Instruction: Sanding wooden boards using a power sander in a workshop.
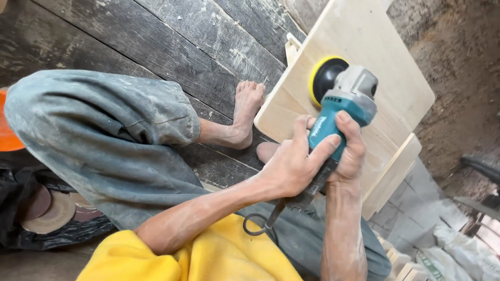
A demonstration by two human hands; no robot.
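From the head camera, both hands wrap the body of a teal angle grinder [341, 112]. The left hand [291, 164] closes round the handle from the left, fingers curled over the top; the right hand [350, 151] clamps it from the right, thumb along the casing. The grinder's yellow-rimmed sanding disc [323, 78] lies against a pale wooden board [375, 41], near the board's middle, just beyond the fingertips. The board's lower left corner sits beside a bare foot [245, 112] on the dark plank floor [172, 36]. A power cord [260, 224] trails below the wrists.
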